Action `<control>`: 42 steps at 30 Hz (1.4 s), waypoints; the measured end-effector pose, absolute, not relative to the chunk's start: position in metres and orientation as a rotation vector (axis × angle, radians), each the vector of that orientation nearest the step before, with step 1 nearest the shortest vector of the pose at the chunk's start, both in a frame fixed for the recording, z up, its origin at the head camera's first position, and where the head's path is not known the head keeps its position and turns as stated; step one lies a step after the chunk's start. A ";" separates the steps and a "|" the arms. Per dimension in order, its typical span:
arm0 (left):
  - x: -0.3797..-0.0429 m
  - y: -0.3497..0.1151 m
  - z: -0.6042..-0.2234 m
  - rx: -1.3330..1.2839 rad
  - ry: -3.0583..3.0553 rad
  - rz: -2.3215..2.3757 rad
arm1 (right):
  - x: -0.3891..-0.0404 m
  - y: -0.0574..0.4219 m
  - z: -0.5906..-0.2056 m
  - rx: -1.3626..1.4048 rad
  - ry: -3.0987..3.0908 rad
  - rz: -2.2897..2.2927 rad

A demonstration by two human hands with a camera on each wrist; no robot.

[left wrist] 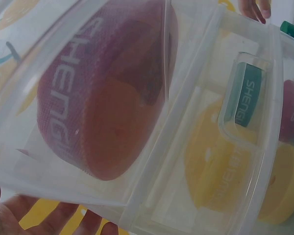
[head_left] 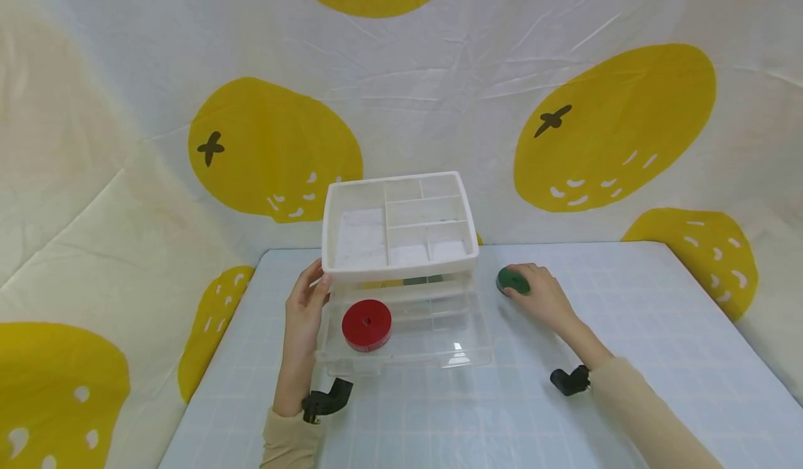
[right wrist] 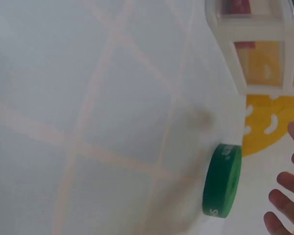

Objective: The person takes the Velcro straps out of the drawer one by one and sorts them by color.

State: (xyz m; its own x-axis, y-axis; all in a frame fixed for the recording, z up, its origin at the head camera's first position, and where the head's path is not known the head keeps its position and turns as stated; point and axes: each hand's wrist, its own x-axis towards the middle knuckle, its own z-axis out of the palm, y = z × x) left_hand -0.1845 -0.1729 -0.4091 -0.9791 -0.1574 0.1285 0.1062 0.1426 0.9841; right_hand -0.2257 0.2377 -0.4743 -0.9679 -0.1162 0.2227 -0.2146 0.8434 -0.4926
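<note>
A white box with clear drawers point(head_left: 401, 272) stands mid-table, its top divided into compartments. Its lower drawer point(head_left: 464, 340) is pulled out and holds a red roll of tape point(head_left: 366, 325). In the left wrist view, a yellow roll point(left wrist: 210, 166) and a dark green roll point(left wrist: 249, 93) show through clear plastic. My left hand point(head_left: 305, 309) rests along the box's left side, fingers at its wall. On the right, a green roll of tape point(right wrist: 222, 181) stands on the table by my right hand point(head_left: 541, 296). The right wrist view shows this hand's fingers point(right wrist: 286, 203) spread beside the roll.
The table point(head_left: 426, 420) has a pale blue checked cover. Behind it hangs a white cloth point(head_left: 433, 106) with large yellow fruit prints. A black camera mount sits on each wrist, the left one point(head_left: 327, 399) close to the drawer's front edge.
</note>
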 end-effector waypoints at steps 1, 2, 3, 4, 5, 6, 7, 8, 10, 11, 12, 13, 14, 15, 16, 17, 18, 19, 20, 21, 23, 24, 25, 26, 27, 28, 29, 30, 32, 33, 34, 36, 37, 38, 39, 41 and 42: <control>-0.185 -0.173 -0.409 0.050 -2.215 -1.932 | -0.222 0.236 -0.472 0.272 -2.823 0.783; -0.185 -0.173 -0.409 0.050 -2.216 -1.929 | -0.219 0.234 -0.469 0.282 -2.813 0.777; -0.185 -0.173 -0.409 0.050 -2.215 -1.931 | -0.216 0.232 -0.467 0.294 -2.804 0.768; -0.185 -0.173 -0.410 0.050 -2.214 -1.931 | -0.213 0.230 -0.464 0.307 -2.793 0.762; -0.185 -0.173 -0.410 0.048 -2.212 -1.932 | -0.210 0.228 -0.461 0.319 -2.783 0.759; -0.185 -0.173 -0.410 0.047 -2.211 -1.933 | -0.207 0.226 -0.459 0.327 -2.771 0.761; -0.185 -0.173 -0.410 0.047 -2.210 -1.934 | -0.204 0.225 -0.457 0.337 -2.760 0.760; -0.185 -0.173 -0.410 0.047 -2.208 -1.935 | -0.200 0.223 -0.454 0.347 -2.748 0.760; -0.185 -0.173 -0.410 0.044 -2.207 -1.937 | -0.194 0.220 -0.448 0.373 -2.715 0.761; -0.185 -0.173 -0.410 0.044 -2.207 -1.938 | -0.191 0.218 -0.445 0.385 -2.698 0.761; -0.185 -0.173 -0.410 0.043 -2.207 -1.938 | -0.188 0.217 -0.442 0.397 -2.677 0.759; -0.185 -0.173 -0.410 0.042 -2.206 -1.938 | -0.184 0.216 -0.438 0.409 -2.656 0.756; -0.185 -0.173 -0.410 0.044 -2.208 -1.938 | -0.181 0.214 -0.434 0.422 -2.634 0.757; -0.186 -0.173 -0.410 0.043 -2.207 -1.939 | -0.178 0.213 -0.431 0.434 -2.614 0.751; -0.186 -0.173 -0.410 0.043 -2.207 -1.941 | -0.174 0.212 -0.427 0.443 -2.595 0.749; -0.186 -0.173 -0.410 0.043 -2.203 -1.946 | -0.171 0.210 -0.423 0.452 -2.577 0.747; -0.186 -0.173 -0.410 0.043 -2.201 -1.948 | -0.168 0.209 -0.419 0.461 -2.562 0.742; -0.186 -0.173 -0.410 0.044 -2.201 -1.949 | -0.165 0.207 -0.414 0.469 -2.550 0.738; -0.186 -0.173 -0.410 0.044 -2.201 -1.950 | -0.162 0.205 -0.410 0.479 -2.540 0.730; -0.186 -0.172 -0.410 0.042 -2.198 -1.952 | -0.160 0.203 -0.406 0.489 -2.531 0.720; -0.186 -0.172 -0.410 0.043 -2.200 -1.949 | -0.155 0.199 -0.397 0.518 -2.513 0.707; -0.186 -0.172 -0.410 0.044 -2.203 -1.945 | -0.153 0.196 -0.393 0.536 -2.505 0.696; -0.186 -0.172 -0.410 0.044 -2.203 -1.943 | -0.151 0.194 -0.388 0.554 -2.499 0.685; -0.186 -0.172 -0.410 0.042 -2.200 -1.945 | -0.149 0.191 -0.384 0.573 -2.493 0.673; -0.186 -0.172 -0.410 0.043 -2.199 -1.945 | -0.148 0.189 -0.379 0.593 -2.490 0.661; -0.186 -0.172 -0.410 0.043 -2.199 -1.944 | -0.146 0.187 -0.375 0.614 -2.486 0.649; -0.185 -0.172 -0.410 0.043 -2.198 -1.945 | -0.145 0.184 -0.371 0.634 -2.485 0.635; -0.185 -0.172 -0.410 0.043 -2.197 -1.945 | -0.144 0.182 -0.367 0.655 -2.483 0.624; -0.185 -0.172 -0.410 0.043 -2.198 -1.945 | -0.142 0.177 -0.359 0.698 -2.479 0.604; -0.185 -0.172 -0.410 0.044 -2.201 -1.944 | -0.142 0.175 -0.355 0.720 -2.476 0.595; -0.185 -0.172 -0.410 0.043 -2.203 -1.941 | -0.141 0.172 -0.352 0.745 -2.473 0.585; -0.185 -0.172 -0.410 0.043 -2.207 -1.938 | -0.139 0.167 -0.345 0.792 -2.466 0.555; -0.185 -0.172 -0.410 0.041 -2.206 -1.939 | -0.139 0.164 -0.342 0.814 -2.464 0.539; -0.185 -0.173 -0.410 0.040 -2.206 -1.938 | -0.138 0.161 -0.339 0.836 -2.464 0.523; -0.185 -0.173 -0.411 0.040 -2.206 -1.938 | -0.138 0.158 -0.336 0.858 -2.465 0.517; -0.186 -0.173 -0.411 0.041 -2.203 -1.941 | -0.138 0.152 -0.331 0.899 -2.473 0.503; -0.186 -0.173 -0.411 0.042 -2.201 -1.943 | -0.138 0.149 -0.329 0.916 -2.480 0.500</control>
State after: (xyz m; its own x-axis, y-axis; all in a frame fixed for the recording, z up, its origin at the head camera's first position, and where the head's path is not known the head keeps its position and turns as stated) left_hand -0.1857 -0.1734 -0.4113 -0.9786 -0.1563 0.1341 0.1136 0.1331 0.9846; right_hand -0.1381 0.1487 -0.3291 -0.6796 -0.5154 0.5220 -0.6773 0.7142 -0.1766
